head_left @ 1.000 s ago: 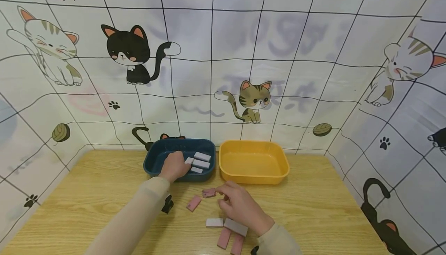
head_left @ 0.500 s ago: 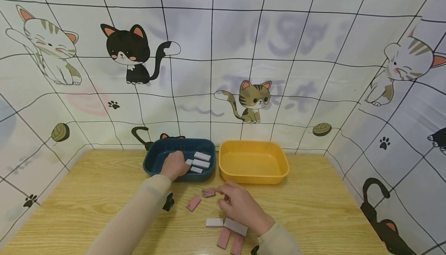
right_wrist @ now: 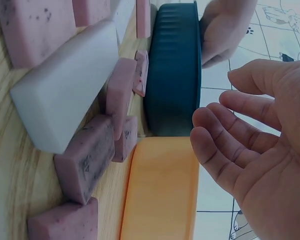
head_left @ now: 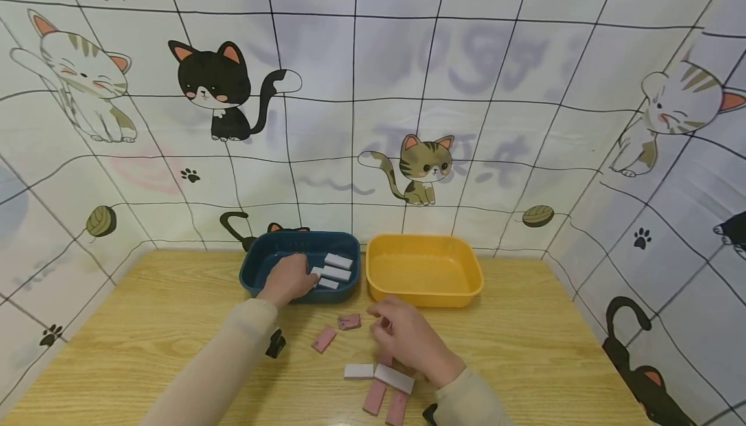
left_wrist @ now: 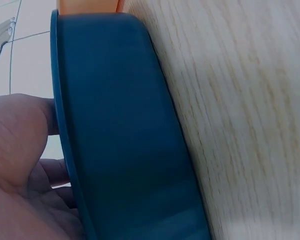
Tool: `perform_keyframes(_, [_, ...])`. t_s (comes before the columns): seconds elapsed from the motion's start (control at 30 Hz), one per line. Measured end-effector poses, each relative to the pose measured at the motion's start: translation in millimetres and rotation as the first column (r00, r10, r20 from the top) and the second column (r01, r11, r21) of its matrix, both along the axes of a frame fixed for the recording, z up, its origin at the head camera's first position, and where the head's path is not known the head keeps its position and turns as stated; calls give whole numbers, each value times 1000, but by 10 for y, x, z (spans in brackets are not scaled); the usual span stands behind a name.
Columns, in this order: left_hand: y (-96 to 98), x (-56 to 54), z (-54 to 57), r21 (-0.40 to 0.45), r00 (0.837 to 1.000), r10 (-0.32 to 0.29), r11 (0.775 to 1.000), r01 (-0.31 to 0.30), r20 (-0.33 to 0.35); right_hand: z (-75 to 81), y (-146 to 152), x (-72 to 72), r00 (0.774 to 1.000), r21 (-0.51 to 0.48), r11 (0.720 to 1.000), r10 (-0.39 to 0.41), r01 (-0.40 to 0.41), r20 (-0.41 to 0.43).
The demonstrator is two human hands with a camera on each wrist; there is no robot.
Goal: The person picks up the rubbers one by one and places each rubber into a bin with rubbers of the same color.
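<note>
Over the desk (head_left: 524, 348), the right hand (head_left: 410, 338), empty with fingers loosely curved, hangs nearer to a pink block (head_left: 350, 322) lying crosswise just to its left; the left hand (head_left: 288, 280) dips into a blue bin (head_left: 315, 240), its hold unclear.

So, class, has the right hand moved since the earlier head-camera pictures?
Yes: the right hand has shifted slightly rightward and up the picture, judged against the unmoved yellow tray.
</note>
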State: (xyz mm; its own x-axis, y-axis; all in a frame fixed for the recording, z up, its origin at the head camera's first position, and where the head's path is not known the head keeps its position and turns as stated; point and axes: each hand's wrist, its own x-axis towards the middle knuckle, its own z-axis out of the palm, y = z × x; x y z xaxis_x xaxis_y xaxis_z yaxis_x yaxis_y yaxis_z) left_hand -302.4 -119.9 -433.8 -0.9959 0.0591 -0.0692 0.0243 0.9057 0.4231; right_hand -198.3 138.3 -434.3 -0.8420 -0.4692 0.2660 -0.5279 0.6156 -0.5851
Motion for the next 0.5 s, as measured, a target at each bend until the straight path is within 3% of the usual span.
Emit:
perform_keyframes(0.17, [10, 139, 36, 8, 993, -72, 997, 73, -90, -28, 23, 2, 1000, -6, 1000, -19, 19, -19])
perform_keyframes(0.33, [66, 280, 66, -10, 976, -112, 994, 112, -189, -60, 50, 21, 999, -7, 999, -39, 39, -7])
perform_keyframes(0.43, [107, 350, 78, -34, 953, -141, 990, 136, -268, -76, 66, 35, 999, -2, 999, -48, 48, 16])
perform_keyframes(0.5, [130, 384, 79, -60, 926, -176, 984, 166, -333, -83, 75, 43, 998, -3, 999, -53, 53, 31])
